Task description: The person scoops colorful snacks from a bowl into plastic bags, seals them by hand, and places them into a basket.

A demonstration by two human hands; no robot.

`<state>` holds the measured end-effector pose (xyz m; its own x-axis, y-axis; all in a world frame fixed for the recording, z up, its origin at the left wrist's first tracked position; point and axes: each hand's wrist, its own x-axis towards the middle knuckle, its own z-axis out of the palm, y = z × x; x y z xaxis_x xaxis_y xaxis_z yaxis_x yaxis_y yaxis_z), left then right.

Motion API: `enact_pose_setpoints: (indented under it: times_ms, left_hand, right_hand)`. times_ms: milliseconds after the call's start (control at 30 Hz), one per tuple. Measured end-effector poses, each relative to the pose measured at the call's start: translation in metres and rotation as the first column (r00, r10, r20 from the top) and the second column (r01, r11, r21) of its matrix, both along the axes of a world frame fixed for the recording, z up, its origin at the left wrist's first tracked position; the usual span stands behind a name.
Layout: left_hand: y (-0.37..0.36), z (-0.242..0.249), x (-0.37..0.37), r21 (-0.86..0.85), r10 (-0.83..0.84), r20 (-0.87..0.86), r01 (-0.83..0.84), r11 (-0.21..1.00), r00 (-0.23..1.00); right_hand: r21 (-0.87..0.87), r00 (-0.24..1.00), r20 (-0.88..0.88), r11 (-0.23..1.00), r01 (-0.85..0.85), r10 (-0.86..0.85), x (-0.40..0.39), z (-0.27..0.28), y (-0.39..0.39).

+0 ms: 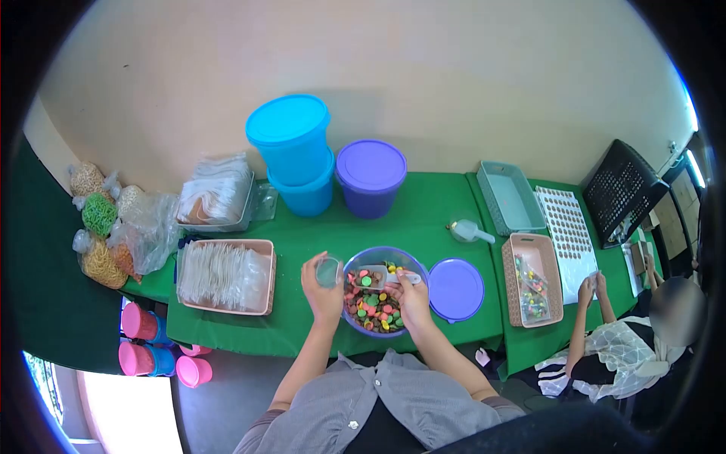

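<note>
My left hand [321, 291] is closed round a small clear plastic cup [328, 272], held at the left rim of a purple tub [350, 321]. My right hand [412, 303] grips a clear scoop [378, 281] by its pale handle, over the tub. A few brown and green pieces lie in the scoop. Below it, the tub holds many small round candies [378, 310] in pink, green, brown and yellow. The tub's purple lid [456, 290] lies flat on the green cloth just to the right.
Blue tubs [291, 151] and a purple lidded tub [370, 181] stand behind. Baskets of plastic bags [227, 276] are left, near bagged snacks [106, 257]. A second scoop [473, 231], a basket of packets [533, 287] and a sticker sheet [563, 223] lie right, where another person [612, 348] works.
</note>
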<state>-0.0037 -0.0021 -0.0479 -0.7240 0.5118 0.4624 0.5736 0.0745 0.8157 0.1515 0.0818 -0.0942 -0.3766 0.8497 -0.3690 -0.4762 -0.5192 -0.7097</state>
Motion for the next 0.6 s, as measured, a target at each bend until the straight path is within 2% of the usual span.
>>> enact_pose_setpoints:
  times_ms: [67, 167, 300, 367, 500, 600]
  left_hand:
    - [-0.004, 0.006, 0.004, 0.056, 0.01, 0.046, -0.013, 0.998, 0.999]
    - [-0.005, 0.009, 0.007, 0.116, -0.005, 0.083, -0.005, 0.993, 0.997]
    - [-0.012, 0.009, 0.011, 0.109, 0.032, 0.081, -0.041, 0.993, 0.996]
    - [-0.017, 0.008, 0.012, 0.13, 0.009, 0.167, -0.031, 0.991, 0.986]
    - [-0.029, 0.012, 0.015, 0.108, 0.04, 0.163, -0.058, 0.992, 0.986]
    - [-0.036, 0.01, 0.015, 0.094, 0.059, 0.158, -0.075, 0.993, 0.986]
  right_hand:
    - [-0.033, 0.998, -0.062, 0.999, 0.029, -0.031, 0.003, 0.002, -0.005]
    - [-0.022, 0.997, -0.039, 0.998, 0.06, -0.061, 0.002, 0.007, -0.006]
    - [0.026, 0.999, -0.014, 0.999, 0.04, -0.04, 0.003, 0.003, -0.002]
    - [0.011, 0.999, -0.021, 0.999, 0.038, -0.037, 0.008, 0.0, -0.002]
    - [0.021, 0.996, -0.042, 0.997, 0.076, -0.075, 0.005, 0.002, 0.001]
    - [0.031, 0.999, -0.004, 0.999, 0.044, -0.044, -0.001, -0.001, 0.009]
